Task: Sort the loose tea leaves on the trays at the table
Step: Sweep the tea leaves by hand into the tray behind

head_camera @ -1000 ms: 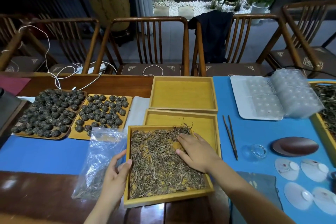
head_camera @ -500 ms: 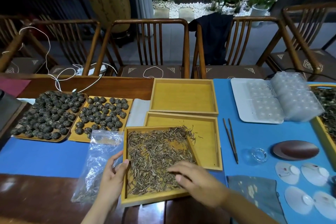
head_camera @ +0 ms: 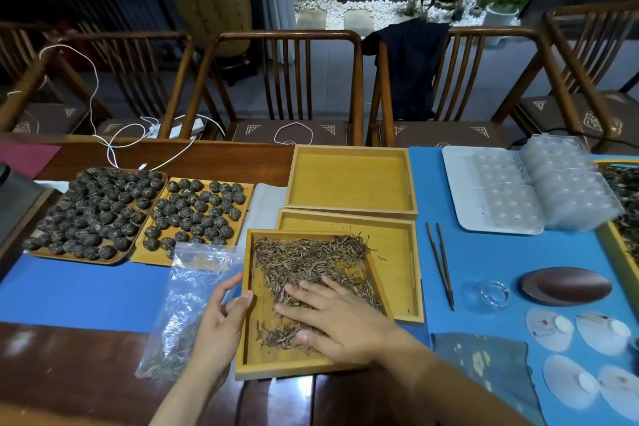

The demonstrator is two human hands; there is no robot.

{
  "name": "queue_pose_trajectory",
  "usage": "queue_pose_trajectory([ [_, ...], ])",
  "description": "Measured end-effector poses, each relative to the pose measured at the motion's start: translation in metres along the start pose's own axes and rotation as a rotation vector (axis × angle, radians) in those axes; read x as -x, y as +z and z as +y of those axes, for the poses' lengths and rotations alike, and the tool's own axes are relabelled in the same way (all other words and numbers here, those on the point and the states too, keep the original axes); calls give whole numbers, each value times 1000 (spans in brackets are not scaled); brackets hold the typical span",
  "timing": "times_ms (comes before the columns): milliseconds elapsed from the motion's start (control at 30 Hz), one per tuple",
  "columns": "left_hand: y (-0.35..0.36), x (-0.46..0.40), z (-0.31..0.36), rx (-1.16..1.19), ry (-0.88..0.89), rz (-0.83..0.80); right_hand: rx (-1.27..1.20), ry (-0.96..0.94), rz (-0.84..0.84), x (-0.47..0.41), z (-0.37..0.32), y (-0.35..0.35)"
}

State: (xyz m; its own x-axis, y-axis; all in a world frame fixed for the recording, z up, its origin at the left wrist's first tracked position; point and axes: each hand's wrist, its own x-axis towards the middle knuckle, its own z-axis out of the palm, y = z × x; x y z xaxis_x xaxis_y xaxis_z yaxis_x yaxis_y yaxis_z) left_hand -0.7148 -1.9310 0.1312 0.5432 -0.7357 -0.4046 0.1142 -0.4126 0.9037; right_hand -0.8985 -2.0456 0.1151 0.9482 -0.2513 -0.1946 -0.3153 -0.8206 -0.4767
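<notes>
A yellow wooden tray [head_camera: 247, 349] lies in front of me, its far end resting on a second yellow tray [head_camera: 397, 259]. Loose tea leaves [head_camera: 307, 259] fill its far half, with a thin scatter near the front. My right hand [head_camera: 339, 318] lies flat on the leaves, fingers spread and pointing left. My left hand [head_camera: 218, 325] holds the tray's left rim, thumb on the rim's top. A third, empty yellow tray [head_camera: 349, 180] sits behind.
A clear plastic bag [head_camera: 186, 301] with some leaves lies left of the tray. Two trays of tea balls [head_camera: 100, 211] stand far left. Wooden tongs [head_camera: 441, 263], a glass dish [head_camera: 491, 294], a dark saucer [head_camera: 567, 285], white lids and plastic blister packs [head_camera: 553, 183] occupy the right.
My right hand has swept from the tray's right middle down to its near end, pushing leaves. The tray has turned slightly, and bare wood now shows along its left side.
</notes>
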Motion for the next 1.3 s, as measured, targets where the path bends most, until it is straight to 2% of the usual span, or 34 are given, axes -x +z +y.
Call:
queue_pose_trajectory([
  [533,-9,-3,-4,-94,23,19,64,191,57,7,64,-1],
  [767,-16,-8,-10,-57,-20,11,113,237,129,8,74,-6],
  [1000,-24,-12,-13,-165,30,40,-83,418,265,17,80,-14],
  [1167,-27,-14,-14,-110,11,42,-219,286,349,39,51,-13],
  [1300,-25,-15,-14,-96,31,23,-413,212,216,61,21,-2],
])
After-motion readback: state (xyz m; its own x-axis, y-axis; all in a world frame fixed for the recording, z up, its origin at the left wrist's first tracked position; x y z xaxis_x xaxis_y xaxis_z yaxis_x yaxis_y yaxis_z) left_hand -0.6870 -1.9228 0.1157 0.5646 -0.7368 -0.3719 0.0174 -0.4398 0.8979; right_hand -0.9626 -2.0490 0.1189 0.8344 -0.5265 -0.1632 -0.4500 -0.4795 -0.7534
